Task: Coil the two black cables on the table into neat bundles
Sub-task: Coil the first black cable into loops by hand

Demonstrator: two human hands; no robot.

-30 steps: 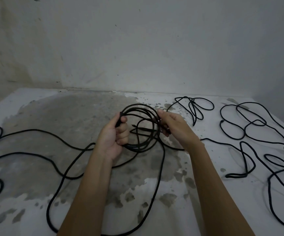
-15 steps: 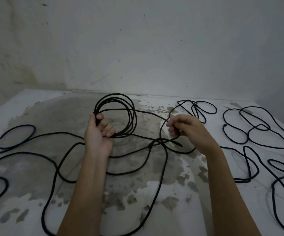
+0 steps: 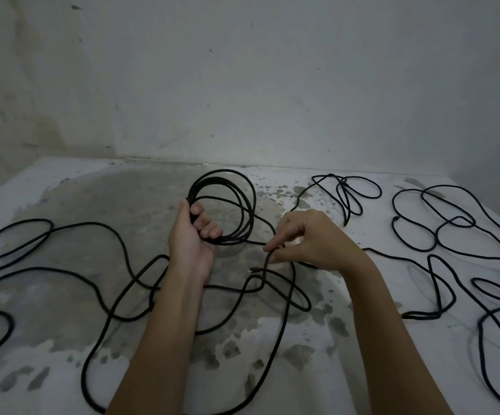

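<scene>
My left hand (image 3: pixel 193 235) grips a coil of several loops of black cable (image 3: pixel 244 205), held upright above the middle of the table (image 3: pixel 347 369). The same cable's loose length (image 3: pixel 105 295) sprawls in wide curves over the left and front of the table. My right hand (image 3: pixel 308 239) pinches a strand of that cable just right of the coil, between thumb and fingers. A second black cable (image 3: pixel 440 244) lies uncoiled in loose loops on the right side of the table, untouched.
The table has a worn white and grey mottled top and stands against a pale wall (image 3: pixel 257 85) at the back. Its right edge runs close to the second cable. Loose loops cover the left, front and right areas.
My left hand has carried the coil left and away from my right hand. My right hand let go of the coil and now pinches a strand lower down, closer to the table.
</scene>
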